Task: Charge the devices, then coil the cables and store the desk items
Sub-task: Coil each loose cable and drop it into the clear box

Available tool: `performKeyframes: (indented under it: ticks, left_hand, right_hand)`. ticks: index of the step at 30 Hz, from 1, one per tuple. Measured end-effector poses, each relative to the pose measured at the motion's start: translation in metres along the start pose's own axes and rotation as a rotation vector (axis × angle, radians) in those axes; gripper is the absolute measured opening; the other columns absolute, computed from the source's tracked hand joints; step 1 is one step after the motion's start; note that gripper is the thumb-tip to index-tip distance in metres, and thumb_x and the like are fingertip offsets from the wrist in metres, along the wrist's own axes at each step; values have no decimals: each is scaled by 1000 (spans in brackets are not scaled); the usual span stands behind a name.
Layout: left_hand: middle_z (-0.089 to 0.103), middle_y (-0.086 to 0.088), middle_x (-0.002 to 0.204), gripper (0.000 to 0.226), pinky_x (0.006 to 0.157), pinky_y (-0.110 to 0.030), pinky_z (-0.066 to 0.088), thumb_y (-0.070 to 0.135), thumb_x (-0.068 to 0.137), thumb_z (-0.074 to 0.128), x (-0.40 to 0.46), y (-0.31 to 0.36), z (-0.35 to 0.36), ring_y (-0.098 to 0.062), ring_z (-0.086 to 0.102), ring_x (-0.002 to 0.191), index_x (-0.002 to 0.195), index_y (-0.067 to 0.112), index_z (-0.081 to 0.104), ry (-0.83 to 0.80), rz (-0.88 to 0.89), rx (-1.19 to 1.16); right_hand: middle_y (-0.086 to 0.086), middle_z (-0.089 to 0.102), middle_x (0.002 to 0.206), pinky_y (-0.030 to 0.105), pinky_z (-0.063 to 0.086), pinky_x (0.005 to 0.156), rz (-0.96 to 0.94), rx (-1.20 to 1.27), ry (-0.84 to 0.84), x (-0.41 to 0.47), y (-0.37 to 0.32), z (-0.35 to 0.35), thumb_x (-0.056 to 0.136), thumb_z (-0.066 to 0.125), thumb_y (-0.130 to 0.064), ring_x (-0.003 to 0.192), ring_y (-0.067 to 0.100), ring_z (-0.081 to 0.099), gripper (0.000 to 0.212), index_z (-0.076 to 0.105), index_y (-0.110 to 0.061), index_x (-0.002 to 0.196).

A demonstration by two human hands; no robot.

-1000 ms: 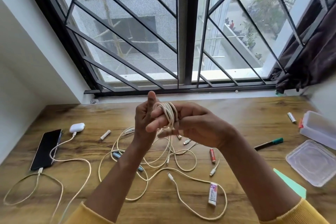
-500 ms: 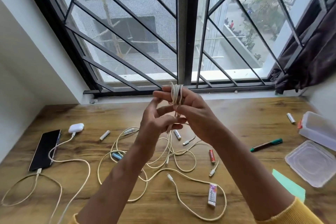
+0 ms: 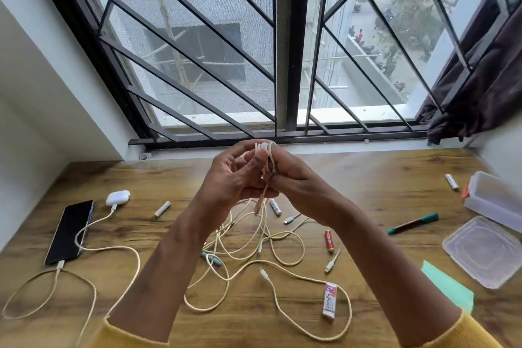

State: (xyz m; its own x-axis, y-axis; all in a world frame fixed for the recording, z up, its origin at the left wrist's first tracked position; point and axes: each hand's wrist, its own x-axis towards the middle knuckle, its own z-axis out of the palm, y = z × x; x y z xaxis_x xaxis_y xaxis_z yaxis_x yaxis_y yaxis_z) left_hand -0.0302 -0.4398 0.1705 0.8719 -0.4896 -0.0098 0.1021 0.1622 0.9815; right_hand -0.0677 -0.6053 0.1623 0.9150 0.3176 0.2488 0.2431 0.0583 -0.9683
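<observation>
Both hands are raised above the wooden desk, working a cream cable coil. My right hand has the coil wound around its fingers. My left hand pinches the cable's tail just below the coil. More cream cables lie tangled on the desk under my hands. At the left, a black phone and a white earbuds case each have a cable plugged in.
Batteries, an eraser, a green marker and a green sticky pad are scattered around. A clear box and its lid sit at the right edge. A barred window runs behind the desk.
Both hands have lifted the coil higher and farther from me. My left hand moved from beside the coil to pinching the hanging tail beneath it.
</observation>
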Motion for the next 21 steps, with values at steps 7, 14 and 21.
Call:
performKeyframes:
  ticks: [7,14,21]
  left_hand:
    - [76,-13,104,54,75,-47,66,31,90,68,-3,5,-4,-31,76,88,142,18,63,-81,3,87]
    - [75,-17,94,37,67,-47,65,22,94,67,-8,4,-6,-33,76,80,127,5,67,-58,48,129]
    - [75,-14,81,34,57,-51,64,24,87,74,-8,-2,1,-34,75,64,114,3,70,73,158,179]
  right_hand:
    - [14,61,110,27,52,84,10,-24,-128,-2,-10,-5,101,44,11,101,14,60,28,54,9,127]
    - [28,57,117,33,51,90,11,-63,-222,-3,-15,-8,98,42,24,107,24,58,34,53,13,128]
    - [3,59,119,40,42,76,-24,-19,-219,-4,-22,-1,103,42,17,99,21,52,38,52,3,137]
